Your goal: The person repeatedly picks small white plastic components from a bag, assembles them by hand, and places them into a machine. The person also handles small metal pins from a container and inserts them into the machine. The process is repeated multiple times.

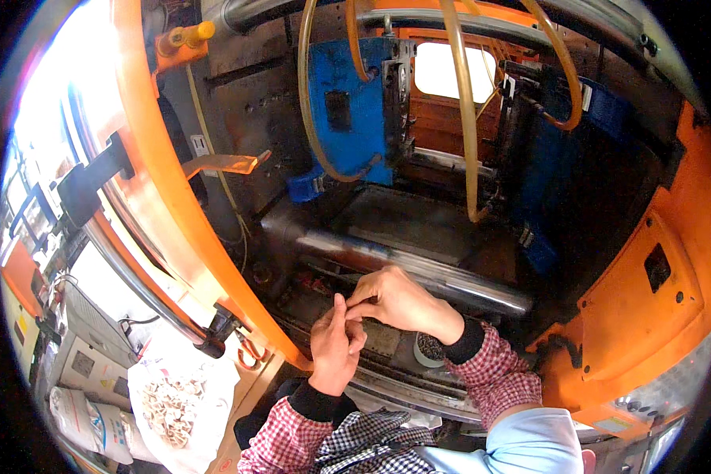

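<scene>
My left hand and my right hand meet in front of the open bay of an orange machine. The right thumb and fingertips pinch together, touching the raised finger of the left hand. The other left fingers are curled in. Whatever lies between the fingertips is too small to make out. Just beyond my hands runs a shiny metal bar. A small pale bowl holding dark granules stands beside my right wrist, partly hidden by it.
Blue mould blocks and a hanging yellowish hose fill the bay. An orange door frame stands left, an orange panel right. Orange-handled scissors lie near a white bag of small pale pieces at lower left.
</scene>
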Demonstrator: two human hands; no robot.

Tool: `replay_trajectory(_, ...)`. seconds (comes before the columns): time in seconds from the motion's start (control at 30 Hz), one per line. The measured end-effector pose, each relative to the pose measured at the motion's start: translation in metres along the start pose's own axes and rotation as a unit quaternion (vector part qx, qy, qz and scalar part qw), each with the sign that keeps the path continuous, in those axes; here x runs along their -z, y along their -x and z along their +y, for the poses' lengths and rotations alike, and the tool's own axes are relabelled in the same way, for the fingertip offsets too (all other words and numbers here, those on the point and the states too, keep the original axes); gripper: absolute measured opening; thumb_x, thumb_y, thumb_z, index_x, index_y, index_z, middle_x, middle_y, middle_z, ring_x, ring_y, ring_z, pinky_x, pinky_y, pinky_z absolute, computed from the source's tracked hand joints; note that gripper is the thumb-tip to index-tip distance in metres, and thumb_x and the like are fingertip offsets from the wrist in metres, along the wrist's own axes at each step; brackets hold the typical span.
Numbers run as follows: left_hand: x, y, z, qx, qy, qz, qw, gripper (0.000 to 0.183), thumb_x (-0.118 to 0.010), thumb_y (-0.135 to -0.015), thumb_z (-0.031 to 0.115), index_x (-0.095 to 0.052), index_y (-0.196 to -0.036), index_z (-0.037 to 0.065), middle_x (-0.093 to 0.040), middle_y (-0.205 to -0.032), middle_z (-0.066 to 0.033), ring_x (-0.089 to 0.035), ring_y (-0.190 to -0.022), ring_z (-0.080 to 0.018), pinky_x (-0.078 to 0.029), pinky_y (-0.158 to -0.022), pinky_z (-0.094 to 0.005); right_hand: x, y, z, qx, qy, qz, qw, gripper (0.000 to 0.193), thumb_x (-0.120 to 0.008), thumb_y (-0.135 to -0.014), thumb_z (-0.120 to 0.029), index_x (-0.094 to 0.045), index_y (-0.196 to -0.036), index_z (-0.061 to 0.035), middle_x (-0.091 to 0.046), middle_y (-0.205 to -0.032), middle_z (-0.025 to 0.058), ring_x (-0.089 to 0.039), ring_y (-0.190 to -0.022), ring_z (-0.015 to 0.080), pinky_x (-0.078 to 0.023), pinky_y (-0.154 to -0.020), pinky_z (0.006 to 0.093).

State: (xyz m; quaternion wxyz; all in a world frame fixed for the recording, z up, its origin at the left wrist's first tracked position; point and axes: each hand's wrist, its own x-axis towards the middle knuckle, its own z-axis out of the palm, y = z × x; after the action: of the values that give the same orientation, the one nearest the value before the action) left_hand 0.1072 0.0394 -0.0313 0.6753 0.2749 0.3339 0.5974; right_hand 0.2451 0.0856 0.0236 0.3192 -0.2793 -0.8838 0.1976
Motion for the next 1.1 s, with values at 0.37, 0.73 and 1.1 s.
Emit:
replay_trajectory(0.37,0.01,-0.011,0.006,-0.013,0.072,0.013,0.997,0.018,-0.05,-0.091,0.014,-0.058,-0.095,-0.003,-0.059,-0.085,-0.0099,-0.054,-0.074,-0.0153,-0.044,-0.069,-0.0254,0.031,-0.053,0.061,0.005,0.097,0.295,0.951,0.013,-0.064,-0.078,-0.011,-0.067,-0.082,0.0011,-0.064,-0.076,0.0152,-0.062,-0.065,0.0254,-0.048,-0.06,0.032)
replay_trajectory(0.73,0.029,0.036,-0.002,0.111,-0.057,-0.091,0.988,0.029,-0.042,-0.094,0.01,-0.048,-0.114,-0.01,-0.056,-0.109,-0.0196,-0.057,-0.098,-0.0248,-0.047,-0.088,-0.033,0.156,-0.203,0.248,-0.174,0.134,0.66,0.718,0.02,-0.062,-0.082,-0.018,-0.068,-0.091,-0.0007,-0.063,-0.094,0.0195,-0.059,-0.088,0.0345,-0.046,-0.078,0.0443)
replay_trajectory(1.1,0.038,0.034,-0.013,0.095,-0.076,-0.077,0.99,0.027,-0.042,-0.094,0.011,-0.051,-0.111,-0.007,-0.06,-0.101,-0.0168,-0.06,-0.088,-0.0232,-0.05,-0.079,-0.0314,0.155,-0.218,0.242,-0.159,0.138,0.629,0.748,0.02,-0.064,-0.077,-0.019,-0.069,-0.089,-0.0037,-0.064,-0.089,0.0189,-0.06,-0.085,0.035,-0.046,-0.077,0.0412)
